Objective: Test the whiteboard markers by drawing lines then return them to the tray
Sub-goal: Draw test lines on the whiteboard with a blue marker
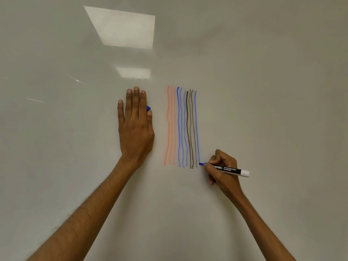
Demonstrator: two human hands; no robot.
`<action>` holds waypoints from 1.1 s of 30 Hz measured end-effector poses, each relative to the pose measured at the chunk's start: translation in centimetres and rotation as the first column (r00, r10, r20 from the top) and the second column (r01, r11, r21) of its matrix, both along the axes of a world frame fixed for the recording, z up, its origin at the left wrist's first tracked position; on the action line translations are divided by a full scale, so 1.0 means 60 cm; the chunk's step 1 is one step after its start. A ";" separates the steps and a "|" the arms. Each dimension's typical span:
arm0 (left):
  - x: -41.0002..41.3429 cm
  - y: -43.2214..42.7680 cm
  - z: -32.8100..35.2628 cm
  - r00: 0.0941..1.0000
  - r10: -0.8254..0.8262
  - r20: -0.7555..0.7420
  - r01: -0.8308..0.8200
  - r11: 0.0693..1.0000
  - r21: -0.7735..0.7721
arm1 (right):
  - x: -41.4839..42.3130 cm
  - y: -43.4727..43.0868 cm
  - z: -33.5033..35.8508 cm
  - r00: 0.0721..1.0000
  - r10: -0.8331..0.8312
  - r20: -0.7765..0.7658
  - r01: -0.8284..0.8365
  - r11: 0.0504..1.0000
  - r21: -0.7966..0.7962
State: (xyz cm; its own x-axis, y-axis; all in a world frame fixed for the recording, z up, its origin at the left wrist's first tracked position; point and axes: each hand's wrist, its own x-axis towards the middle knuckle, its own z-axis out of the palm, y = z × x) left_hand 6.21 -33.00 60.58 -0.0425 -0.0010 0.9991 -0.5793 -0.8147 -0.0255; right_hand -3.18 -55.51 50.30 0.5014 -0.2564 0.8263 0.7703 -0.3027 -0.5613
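My right hand [223, 172] grips a blue whiteboard marker [228, 169] with a black label and white end. Its blue tip touches the whiteboard [263, 91] at the bottom of the rightmost blue line [196, 127]. Several vertical lines stand side by side: orange ones [170, 125] at the left, then blue, then black and grey. My left hand [134, 127] lies flat against the board left of the lines, fingers straight and pointing up. A blue cap [148, 107] is pinned under its fingers near the thumb, mostly hidden. No tray is in view.
Ceiling lights reflect on the glossy board as a bright patch [124, 29] above the lines and a smaller one [133, 72] below it. Both forearms reach up from the bottom edge of the view.
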 end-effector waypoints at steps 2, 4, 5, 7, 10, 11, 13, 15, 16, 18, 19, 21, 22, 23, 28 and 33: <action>0.000 0.000 -0.001 1.000 0.002 -0.002 -0.002 1.000 0.000 | 0.001 -0.001 -0.003 1.000 0.012 -0.006 -0.012 1.000 -0.003; 0.000 0.000 -0.001 1.000 0.003 -0.006 -0.003 1.000 0.000 | 0.002 -0.002 -0.006 1.000 0.014 -0.005 -0.014 1.000 0.007; 0.000 0.000 -0.001 1.000 0.003 -0.007 -0.003 1.000 0.001 | 0.002 -0.002 -0.008 1.000 0.012 0.000 -0.012 1.000 0.008; 0.000 0.000 -0.002 1.000 0.007 -0.009 -0.007 1.000 0.002 | 0.003 -0.003 -0.013 1.000 0.007 0.003 -0.007 1.000 0.002; 0.000 -0.001 -0.002 1.000 0.009 -0.006 -0.009 1.000 0.000 | 0.003 -0.006 -0.017 1.000 0.013 -0.008 -0.012 1.000 0.013; 0.000 -0.001 -0.002 1.000 0.009 -0.005 -0.009 1.000 -0.001 | 0.003 -0.006 -0.017 1.000 0.015 -0.006 -0.015 1.000 0.024; 0.000 -0.001 -0.002 1.000 0.008 -0.007 -0.008 1.000 -0.002 | 0.003 -0.005 -0.014 1.000 0.016 0.014 -0.017 0.998 0.064; 0.000 -0.002 -0.002 1.000 0.009 -0.010 -0.009 1.000 -0.003 | 0.003 -0.004 -0.003 0.999 0.012 0.037 -0.016 0.992 0.125; 0.000 -0.002 -0.003 1.000 0.010 -0.012 -0.010 1.000 -0.002 | 0.003 -0.003 0.007 0.999 0.014 0.050 -0.022 0.988 0.152; -0.001 -0.002 -0.003 1.000 0.011 -0.013 -0.011 1.000 0.000 | 0.001 0.001 0.038 0.996 0.027 0.090 -0.044 0.979 0.200; -0.001 -0.001 -0.003 1.000 0.011 -0.014 -0.011 1.000 0.002 | 0.000 0.004 0.059 0.993 0.031 0.115 -0.055 0.975 0.217; -0.001 -0.002 -0.003 1.000 0.013 -0.015 -0.013 1.000 0.003 | -0.001 0.010 0.103 0.987 0.029 0.158 -0.065 0.972 0.227; -0.002 -0.002 -0.003 1.000 0.014 -0.015 -0.014 1.000 0.002 | -0.002 0.012 0.126 0.984 0.024 0.177 -0.064 0.973 0.222; -0.001 -0.002 -0.003 1.000 0.014 -0.015 -0.014 1.000 0.002 | -0.002 0.014 0.149 0.981 0.019 0.195 -0.061 0.976 0.211; -0.001 -0.003 -0.004 1.000 0.017 -0.025 -0.017 1.000 0.003 | 0.009 0.030 0.237 0.974 0.018 0.227 -0.069 0.973 0.220; -0.002 -0.003 -0.005 0.999 0.026 -0.026 -0.026 1.000 0.007 | 0.020 0.031 0.247 0.972 0.023 0.236 -0.095 0.950 0.299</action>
